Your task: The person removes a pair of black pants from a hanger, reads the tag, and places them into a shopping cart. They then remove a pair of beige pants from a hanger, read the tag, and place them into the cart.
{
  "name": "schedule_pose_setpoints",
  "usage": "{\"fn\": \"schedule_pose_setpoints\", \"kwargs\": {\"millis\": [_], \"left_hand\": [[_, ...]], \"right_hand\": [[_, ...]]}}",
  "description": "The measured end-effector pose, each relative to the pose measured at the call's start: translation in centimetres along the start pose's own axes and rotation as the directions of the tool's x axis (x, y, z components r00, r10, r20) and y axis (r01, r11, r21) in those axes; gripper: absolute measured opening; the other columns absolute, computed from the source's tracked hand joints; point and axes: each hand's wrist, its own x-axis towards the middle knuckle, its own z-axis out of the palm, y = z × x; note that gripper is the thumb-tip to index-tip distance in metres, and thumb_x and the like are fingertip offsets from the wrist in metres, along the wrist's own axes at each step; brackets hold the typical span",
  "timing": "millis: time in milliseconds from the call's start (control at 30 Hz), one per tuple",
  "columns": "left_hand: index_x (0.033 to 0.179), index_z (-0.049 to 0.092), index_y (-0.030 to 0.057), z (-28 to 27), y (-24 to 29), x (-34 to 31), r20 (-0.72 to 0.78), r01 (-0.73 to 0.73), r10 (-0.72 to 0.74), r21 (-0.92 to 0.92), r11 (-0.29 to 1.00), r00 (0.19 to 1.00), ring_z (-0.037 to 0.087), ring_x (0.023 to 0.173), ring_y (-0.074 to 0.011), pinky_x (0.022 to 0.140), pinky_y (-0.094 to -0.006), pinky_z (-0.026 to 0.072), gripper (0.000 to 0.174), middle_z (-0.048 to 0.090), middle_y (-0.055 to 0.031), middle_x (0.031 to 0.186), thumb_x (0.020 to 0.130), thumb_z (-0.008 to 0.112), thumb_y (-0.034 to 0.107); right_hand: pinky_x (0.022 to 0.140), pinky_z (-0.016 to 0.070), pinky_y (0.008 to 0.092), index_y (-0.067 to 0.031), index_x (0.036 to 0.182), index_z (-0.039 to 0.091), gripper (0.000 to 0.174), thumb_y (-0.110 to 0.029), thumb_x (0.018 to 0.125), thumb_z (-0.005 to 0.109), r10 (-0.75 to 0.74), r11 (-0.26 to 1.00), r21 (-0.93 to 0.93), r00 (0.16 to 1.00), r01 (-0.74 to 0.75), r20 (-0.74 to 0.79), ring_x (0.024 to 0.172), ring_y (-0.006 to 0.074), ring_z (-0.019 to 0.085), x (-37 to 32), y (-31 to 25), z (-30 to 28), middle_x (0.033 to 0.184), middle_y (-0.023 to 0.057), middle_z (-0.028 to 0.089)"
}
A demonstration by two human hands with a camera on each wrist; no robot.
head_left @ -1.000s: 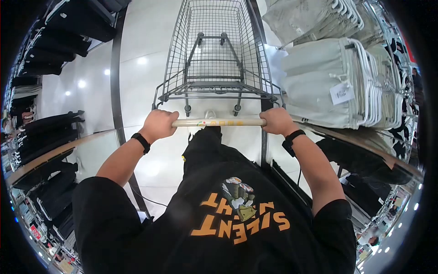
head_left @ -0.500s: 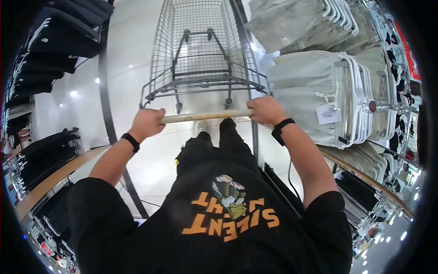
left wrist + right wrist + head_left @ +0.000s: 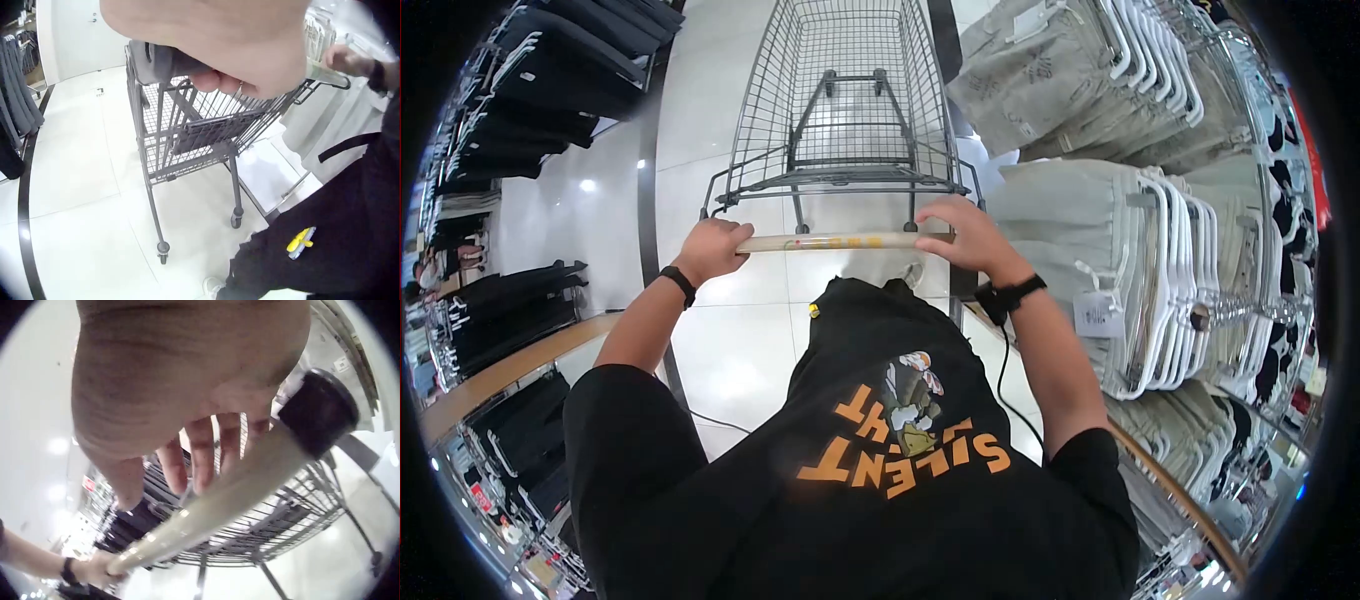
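A grey wire shopping cart (image 3: 850,110) stands in front of the person, its pale handle bar (image 3: 830,242) running across. The left hand (image 3: 712,249) grips the bar's left end. At the right end, the right hand (image 3: 966,236) has its fingers spread and loosened over the bar, the thumb apart from them. In the right wrist view the right hand (image 3: 187,381) hangs over the bar (image 3: 219,506) with its fingers extended, not wrapped round it. The left wrist view shows the left hand (image 3: 219,44) with its fingers curled at the handle.
Pale trousers (image 3: 1070,220) on white hangers line the right side, close to the right arm; grey-brown ones (image 3: 1030,90) hang further ahead. Dark clothes (image 3: 560,80) hang along the left. Tiled floor (image 3: 730,340) lies under the cart, which holds nothing visible.
The right hand has loosened from its grip on the bar and its fingers have opened. The left hand keeps its grip. The trousers on the right have shifted down in the head view.
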Motion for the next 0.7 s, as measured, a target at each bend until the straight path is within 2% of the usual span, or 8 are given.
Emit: {"fn": "schedule_pose_setpoints", "kwargs": {"millis": [67, 133, 267, 300, 333, 400, 600, 700], "left_hand": [[0.095, 0.060, 0.0099, -0.2, -0.2, 0.8, 0.042, -0.003, 0.002, 0.016, 1.000, 0.999, 0.064, 0.069, -0.0358, 0.062, -0.0481, 0.0507, 0.024, 0.063, -0.0109, 0.071, 0.076, 0.073, 0.016], [0.096, 0.061, 0.0103, -0.1, -0.2, 1.4, 0.039, -0.010, 0.010, 0.003, 1.000, 0.999, 0.064, 0.069, -0.0357, 0.062, -0.0484, 0.0506, 0.024, 0.063, -0.0110, 0.071, 0.076, 0.073, 0.017], [0.097, 0.061, 0.0103, -0.3, -0.7, 2.4, 0.087, 0.014, -0.013, -0.010, 1.000, 0.996, 0.065, 0.069, -0.0355, 0.062, -0.0484, 0.0515, 0.025, 0.064, -0.0113, 0.072, 0.076, 0.074, 0.018], [0.096, 0.061, 0.0102, -0.5, -0.8, 2.6, 0.086, 0.008, -0.006, -0.020, 1.000, 0.996, 0.065, 0.069, -0.0355, 0.063, -0.0481, 0.0520, 0.024, 0.064, -0.0111, 0.072, 0.078, 0.074, 0.019], [0.096, 0.061, 0.0102, -0.6, -0.8, 2.6, 0.097, -0.008, 0.010, -0.017, 1.000, 0.995, 0.065, 0.069, -0.0355, 0.063, -0.0481, 0.0520, 0.024, 0.064, -0.0111, 0.072, 0.078, 0.074, 0.019], [0.096, 0.062, 0.0107, -1.5, -0.9, 2.9, 0.094, -0.005, 0.009, -0.052, 0.999, 0.996, 0.065, 0.069, -0.0360, 0.063, -0.0481, 0.0523, 0.022, 0.063, -0.0108, 0.071, 0.079, 0.073, 0.020], [0.099, 0.063, 0.0122, -2.6, -2.4, 3.9, 0.152, 0.001, 0.009, -0.063, 0.998, 0.988, 0.067, 0.074, -0.0351, 0.066, -0.0489, 0.0533, 0.020, 0.066, -0.0105, 0.076, 0.081, 0.070, 0.020], [0.099, 0.063, 0.0126, -2.9, -2.7, 4.1, 0.166, 0.010, 0.004, -0.078, 0.997, 0.986, 0.066, 0.074, -0.0346, 0.065, -0.0491, 0.0526, 0.019, 0.065, -0.0098, 0.074, 0.082, 0.069, 0.020]], "right_hand": [[0.089, 0.0541, 0.0387, -0.0082, 0.107, 0.071, 0.030, -0.019, 0.081, 0.083, -0.117, 0.988, 0.066, 0.954, 0.140, -0.275, 0.104, 0.0302, 0.068, -0.2, -2.9, -2.7, 0.108, 0.0090, 0.072], [0.091, 0.0539, 0.0388, -0.0053, 0.108, 0.072, 0.026, -0.007, 0.083, 0.079, -0.130, 0.978, 0.104, 0.916, 0.181, -0.378, 0.104, 0.0308, 0.068, -1.2, -8.2, -7.7, 0.112, 0.0119, 0.072], [0.081, 0.0527, 0.0413, -0.0063, 0.096, 0.073, 0.018, -0.001, 0.079, 0.073, -0.189, 0.966, -0.252, 0.816, 0.055, -0.546, 0.093, 0.0260, 0.068, -5.0, -20.2, -16.6, 0.088, 0.0096, 0.071], [0.067, 0.0452, 0.0381, -0.0103, 0.084, 0.066, 0.009, -0.006, 0.083, 0.074, -0.235, 0.943, -0.033, 0.595, 0.331, -0.768, 0.071, 0.0211, 0.057, -4.6, -22.0, -17.1, 0.073, 0.0044, 0.060], [0.053, 0.0378, 0.0350, -0.0142, 0.071, 0.060, 0.021, -0.011, 0.086, 0.075, -0.159, 0.782, 0.085, 0.329, 0.618, -0.931, 0.050, 0.0163, 0.045, -4.4, -23.7, -17.7, 0.058, -0.0007, 0.048], [0.059, 0.0338, 0.0305, -0.0058, 0.082, 0.067, 0.032, -0.018, 0.103, 0.047, -0.385, 0.735, 0.017, 0.438, 0.678, -0.812, 0.063, 0.0165, 0.051, -3.6, -24.7, -20.2, 0.079, 0.0073, 0.063], [0.057, 0.0326, 0.0329, -0.0128, 0.110, 0.052, 0.011, -0.021, 0.107, 0.046, -0.316, 0.856, -0.083, 0.390, 0.511, -0.865, 0.057, 0.0184, 0.050, -2.7, -28.1, -19.2, 0.089, -0.0004, 0.058], [0.056, 0.0318, 0.0344, -0.0170, 0.126, 0.044, 0.018, -0.023, 0.109, 0.046, -0.311, 0.898, -0.137, 0.383, 0.419, -0.870, 0.053, 0.0195, 0.049, -3.0, -31.1, -18.5, 0.095, -0.0050, 0.054]]}}
